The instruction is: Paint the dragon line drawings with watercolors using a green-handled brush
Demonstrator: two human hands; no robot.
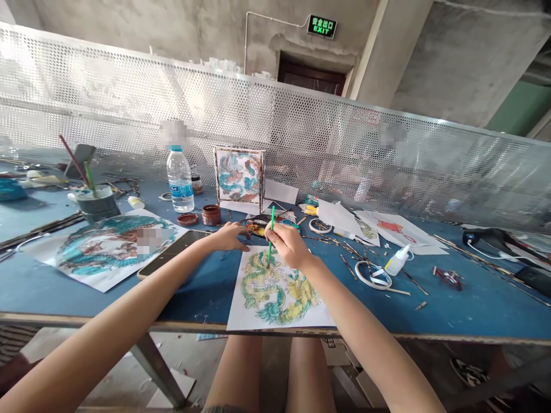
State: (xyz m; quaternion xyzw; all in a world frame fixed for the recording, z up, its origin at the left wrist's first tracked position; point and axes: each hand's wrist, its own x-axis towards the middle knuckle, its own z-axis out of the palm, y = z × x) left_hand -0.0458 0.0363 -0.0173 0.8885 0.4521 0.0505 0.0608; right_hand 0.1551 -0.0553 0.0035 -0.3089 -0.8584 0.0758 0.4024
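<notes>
A green-handled paintbrush [271, 232] stands nearly upright in my right hand [288, 244], its tip down on the painting [279, 292]. That sheet shows dragons in yellow and teal and lies at the table's front edge. My left hand [230, 236] rests with fingers spread just above the sheet's upper left corner, beside a paint-smeared palette [257, 227]. Under my left forearm lies a phone [172, 252]. A framed dragon picture [240, 176] in teal and brown stands upright behind the palette.
To the left are another dragon painting [107, 246], a brush pot [98, 203], a water bottle [181, 180] and an open brown paint jar [211, 215]. Rolls of tape [373, 275], a glue bottle [396, 261] and thin sticks lie right. A perforated metal screen [327, 137] borders the back.
</notes>
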